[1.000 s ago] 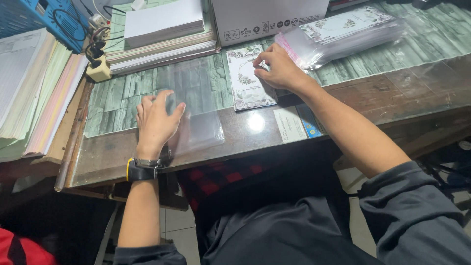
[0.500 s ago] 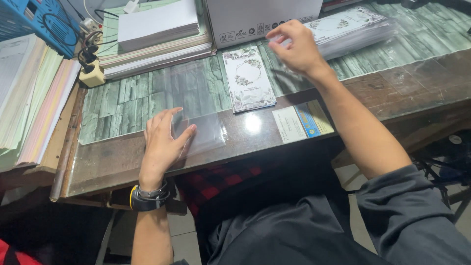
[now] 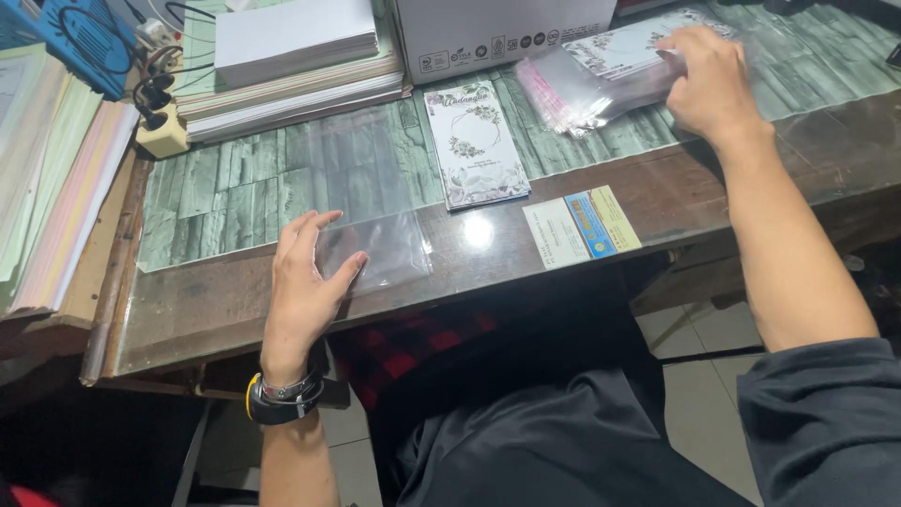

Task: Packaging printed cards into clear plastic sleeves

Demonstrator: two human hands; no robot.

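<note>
My left hand (image 3: 305, 277) rests flat on the near left of the glass-topped desk (image 3: 732, 178), its fingers pressing the edge of a clear plastic sleeve (image 3: 375, 202) that lies flat. A floral printed card (image 3: 475, 143) lies on the desk beside the sleeve, untouched. My right hand (image 3: 706, 80) reaches to the far right and touches a stack of clear sleeves with floral cards (image 3: 610, 70). Whether its fingers pinch anything is hidden.
A white cardboard box (image 3: 502, 28) stands at the back centre. Stacks of paper (image 3: 291, 61) lie at the back left, beside a power strip (image 3: 161, 131) and a blue item (image 3: 80, 42). More paper piles (image 3: 56, 188) sit on the left. Small printed slips (image 3: 582, 225) lie under the glass.
My right hand left the floral card and moved right and back to the sleeve stack. The left hand stayed on the clear sleeve.
</note>
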